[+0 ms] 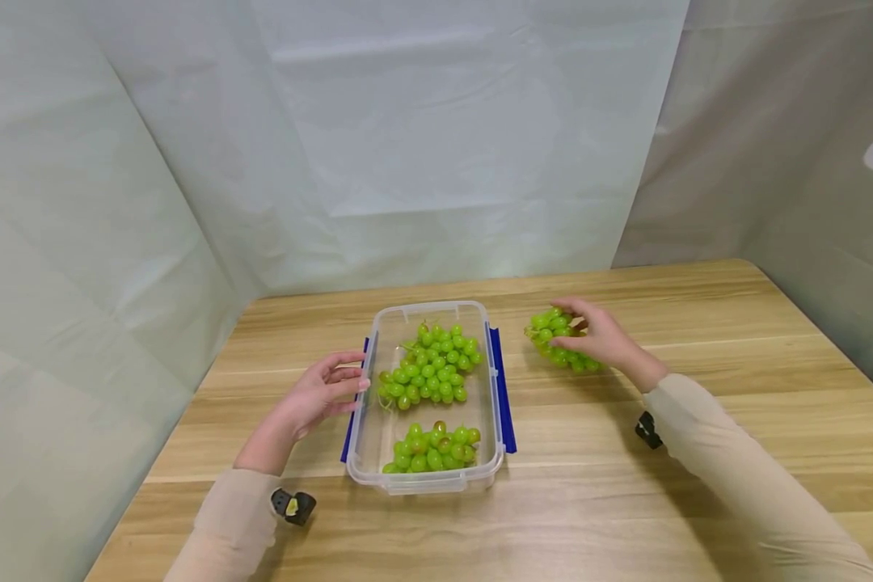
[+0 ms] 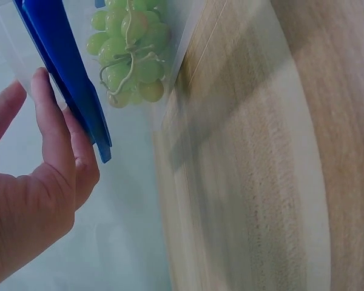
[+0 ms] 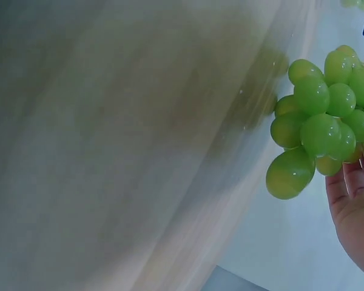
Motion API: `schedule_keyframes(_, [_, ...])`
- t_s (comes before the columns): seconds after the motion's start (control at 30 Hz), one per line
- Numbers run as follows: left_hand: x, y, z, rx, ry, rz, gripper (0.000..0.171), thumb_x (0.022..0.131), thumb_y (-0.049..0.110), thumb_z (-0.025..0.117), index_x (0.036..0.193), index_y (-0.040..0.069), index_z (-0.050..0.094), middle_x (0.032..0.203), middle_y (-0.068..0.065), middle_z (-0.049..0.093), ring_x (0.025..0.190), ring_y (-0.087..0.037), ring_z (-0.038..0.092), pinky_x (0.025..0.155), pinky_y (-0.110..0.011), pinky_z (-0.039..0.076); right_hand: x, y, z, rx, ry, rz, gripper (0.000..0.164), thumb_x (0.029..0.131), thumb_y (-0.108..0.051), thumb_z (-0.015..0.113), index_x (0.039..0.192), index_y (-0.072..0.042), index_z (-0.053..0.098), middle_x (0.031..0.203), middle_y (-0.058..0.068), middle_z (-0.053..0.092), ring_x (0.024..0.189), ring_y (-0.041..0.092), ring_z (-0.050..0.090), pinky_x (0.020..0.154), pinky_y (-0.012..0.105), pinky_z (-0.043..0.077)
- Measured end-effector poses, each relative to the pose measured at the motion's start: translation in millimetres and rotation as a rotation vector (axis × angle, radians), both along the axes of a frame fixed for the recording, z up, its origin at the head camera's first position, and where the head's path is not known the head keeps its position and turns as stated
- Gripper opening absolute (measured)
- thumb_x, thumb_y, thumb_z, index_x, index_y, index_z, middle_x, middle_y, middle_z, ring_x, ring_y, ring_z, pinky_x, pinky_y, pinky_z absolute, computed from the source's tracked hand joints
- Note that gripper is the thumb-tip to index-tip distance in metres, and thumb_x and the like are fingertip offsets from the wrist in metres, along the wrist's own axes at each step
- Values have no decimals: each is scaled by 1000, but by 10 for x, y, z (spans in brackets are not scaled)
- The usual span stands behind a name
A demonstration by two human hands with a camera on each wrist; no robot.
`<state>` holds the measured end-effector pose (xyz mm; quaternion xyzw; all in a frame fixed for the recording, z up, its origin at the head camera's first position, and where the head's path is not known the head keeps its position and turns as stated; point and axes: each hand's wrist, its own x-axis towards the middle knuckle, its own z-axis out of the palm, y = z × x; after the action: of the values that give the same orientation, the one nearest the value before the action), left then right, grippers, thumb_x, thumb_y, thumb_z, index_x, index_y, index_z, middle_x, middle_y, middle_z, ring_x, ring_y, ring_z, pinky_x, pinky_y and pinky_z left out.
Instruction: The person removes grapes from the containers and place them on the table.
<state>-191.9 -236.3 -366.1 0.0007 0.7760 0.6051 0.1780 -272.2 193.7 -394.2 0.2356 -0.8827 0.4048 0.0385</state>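
A clear plastic food container (image 1: 431,485) with blue side latches stands on the table, its top uncovered. Two bunches of green grapes lie inside: a larger bunch (image 1: 436,368) towards the back and a smaller bunch (image 1: 436,449) at the front. My left hand (image 1: 320,394) rests at the container's left side, fingers loosely bent by the rim and the blue latch (image 2: 67,73). To the right of the container, my right hand (image 1: 596,333) holds another bunch of green grapes (image 3: 327,115) by its top and side. That bunch casts a shadow on the tabletop below it.
The wooden table (image 1: 589,501) runs back to a pale hanging cloth (image 1: 436,145). More cloth hangs at the left and right. A small black device (image 1: 294,507) is worn at my left wrist and another (image 1: 648,430) at my right.
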Motion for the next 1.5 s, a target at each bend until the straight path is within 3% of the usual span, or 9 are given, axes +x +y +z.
schedule_keyframes(0.67, [-5, 13, -23, 5, -6, 0, 64, 93, 18, 62, 145, 5, 29, 136, -22, 39, 107, -14, 54, 92, -37, 52, 22, -41, -16, -11, -127, 35, 74, 81, -13, 75, 143, -1, 36, 133, 23, 48, 121, 40, 45, 99, 55, 43])
schedule_keyframes(1.0, [-9, 33, -7, 0, -8, 4, 64, 92, 19, 62, 145, 5, 29, 134, -20, 41, 106, -15, 54, 92, -36, 53, 19, -25, -18, 17, -122, 44, 71, 81, -6, 73, 141, 5, 36, 138, 26, 45, 125, 42, 44, 102, 57, 39])
schedule_keyframes(1.5, [-2, 10, 0, 8, -3, 2, 64, 93, 18, 61, 145, 4, 28, 137, -23, 39, 109, -19, 54, 93, -37, 52, -3, -46, 40, 24, -105, 57, 69, 82, -6, 73, 140, 6, 37, 141, 26, 42, 127, 44, 40, 107, 55, 34])
